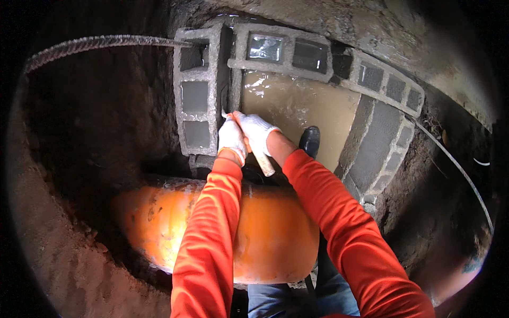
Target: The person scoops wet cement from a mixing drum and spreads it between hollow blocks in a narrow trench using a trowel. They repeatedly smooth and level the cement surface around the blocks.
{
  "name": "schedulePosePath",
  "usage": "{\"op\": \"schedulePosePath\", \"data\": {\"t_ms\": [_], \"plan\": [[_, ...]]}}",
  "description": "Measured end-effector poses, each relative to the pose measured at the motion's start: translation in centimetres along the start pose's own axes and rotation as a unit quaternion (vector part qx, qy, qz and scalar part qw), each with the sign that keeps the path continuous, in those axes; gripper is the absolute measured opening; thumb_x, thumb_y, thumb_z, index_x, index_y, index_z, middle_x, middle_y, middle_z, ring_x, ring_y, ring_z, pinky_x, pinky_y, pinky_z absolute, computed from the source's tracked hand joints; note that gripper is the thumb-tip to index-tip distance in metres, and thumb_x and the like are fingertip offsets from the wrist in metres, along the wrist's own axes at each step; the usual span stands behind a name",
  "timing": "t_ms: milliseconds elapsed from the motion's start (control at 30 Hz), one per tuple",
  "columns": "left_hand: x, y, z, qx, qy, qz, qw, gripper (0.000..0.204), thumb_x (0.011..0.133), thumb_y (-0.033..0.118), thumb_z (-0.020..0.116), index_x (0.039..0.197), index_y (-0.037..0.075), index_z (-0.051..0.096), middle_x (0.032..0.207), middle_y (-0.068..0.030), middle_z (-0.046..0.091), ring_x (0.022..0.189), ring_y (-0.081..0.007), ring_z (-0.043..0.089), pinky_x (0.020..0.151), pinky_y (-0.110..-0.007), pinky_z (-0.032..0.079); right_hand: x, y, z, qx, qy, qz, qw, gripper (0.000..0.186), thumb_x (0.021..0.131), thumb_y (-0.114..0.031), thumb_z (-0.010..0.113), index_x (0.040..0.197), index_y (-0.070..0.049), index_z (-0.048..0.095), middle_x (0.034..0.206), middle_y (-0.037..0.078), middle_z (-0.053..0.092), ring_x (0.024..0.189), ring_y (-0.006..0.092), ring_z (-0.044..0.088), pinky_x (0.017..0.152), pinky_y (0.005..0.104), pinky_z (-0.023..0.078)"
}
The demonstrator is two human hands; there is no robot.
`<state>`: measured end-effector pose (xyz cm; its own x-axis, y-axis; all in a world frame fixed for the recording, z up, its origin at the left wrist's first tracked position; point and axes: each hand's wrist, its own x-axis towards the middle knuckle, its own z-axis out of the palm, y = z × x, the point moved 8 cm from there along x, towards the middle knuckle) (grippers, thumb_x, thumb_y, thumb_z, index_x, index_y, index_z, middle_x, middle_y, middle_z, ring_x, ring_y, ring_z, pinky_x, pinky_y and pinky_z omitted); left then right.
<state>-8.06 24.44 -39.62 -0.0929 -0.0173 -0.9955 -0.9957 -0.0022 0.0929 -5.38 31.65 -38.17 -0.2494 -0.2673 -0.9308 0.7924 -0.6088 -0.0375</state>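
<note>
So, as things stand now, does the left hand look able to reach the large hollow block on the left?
Probably yes: the left hand appears close beside the large hollow block, with nothing visible between them, though it is near the tool handle too.

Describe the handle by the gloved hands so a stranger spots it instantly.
Find the big orange pipe across the lower middle. Above it in view, the white-gloved left hand and right hand meet; a pale, worn handle sticks out below them. It is slim and rounded, unlike the hollow grey blocks.
</note>
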Motion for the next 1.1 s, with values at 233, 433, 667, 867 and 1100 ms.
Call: {"op": "schedulePosePath", "data": {"t_ms": [233, 433, 667, 867, 1100], "plan": [[2.8, 0.4, 1.0, -0.038, -0.082, -0.026, 0.996, 0.051, 0.113, 0.066, 0.041, 0.102, 0.024, 0.068, 0.083, -0.0018, 0.074, 0.068, -0.0269, 0.072, 0.065, -0.048, 0.062, 4.0, -0.1, -0.1, 0.040, 0.027, -0.033, 0.998, 0.041, 0.110, -0.050, 0.059, 0.106, -0.011, 0.071, 0.087, 0.003, 0.069, 0.073, 0.0186, 0.065, 0.066, 0.0407, 0.056], [1.2, -2.2, -3.0, -0.072, 0.023, 0.065, 0.995, 0.046, 0.115, 0.059, 0.045, 0.101, 0.021, 0.067, 0.089, -0.0032, 0.073, 0.076, -0.0244, 0.072, 0.070, -0.045, 0.063, -0.1, 2.5, 1.5, 0.101, 0.009, -0.041, 0.994, 0.042, 0.115, -0.043, 0.056, 0.117, -0.005, 0.074, 0.099, 0.005, 0.072, 0.085, 0.0173, 0.068, 0.073, 0.0391, 0.058], [5.0, 2.5, -0.6, -0.022, 0.059, 0.185, 0.981, 0.042, 0.115, 0.049, 0.049, 0.096, 0.016, 0.066, 0.084, -0.0034, 0.068, 0.070, -0.0210, 0.066, 0.067, -0.039, 0.058, 5.7, -2.3, -0.6, -0.047, -0.002, -0.088, 0.995, 0.042, 0.113, -0.048, 0.057, 0.110, -0.009, 0.074, 0.094, 0.002, 0.071, 0.078, 0.0172, 0.064, 0.073, 0.0373, 0.055], [0.7, 1.3, -0.5, 0.005, 0.035, 0.135, 0.990, 0.046, 0.116, 0.051, 0.050, 0.104, 0.012, 0.071, 0.089, -0.0043, 0.070, 0.074, -0.0199, 0.068, 0.067, -0.039, 0.059, 4.2, 0.7, -0.6, 0.023, 0.059, -0.116, 0.991, 0.070, 0.103, -0.061, 0.061, 0.113, 0.007, 0.076, 0.100, 0.018, 0.079, 0.090, 0.0283, 0.071, 0.080, 0.0471, 0.057], [0.7, 4.5, 3.4, -0.043, 0.026, 0.154, 0.987, 0.048, 0.117, 0.048, 0.047, 0.109, 0.008, 0.072, 0.093, -0.0070, 0.071, 0.081, -0.0215, 0.069, 0.071, -0.041, 0.059, 0.4, -5.7, -0.3, -0.011, 0.010, -0.069, 0.997, 0.049, 0.116, -0.049, 0.050, 0.127, -0.007, 0.073, 0.115, 0.006, 0.076, 0.103, 0.0175, 0.070, 0.091, 0.0354, 0.057]]}}
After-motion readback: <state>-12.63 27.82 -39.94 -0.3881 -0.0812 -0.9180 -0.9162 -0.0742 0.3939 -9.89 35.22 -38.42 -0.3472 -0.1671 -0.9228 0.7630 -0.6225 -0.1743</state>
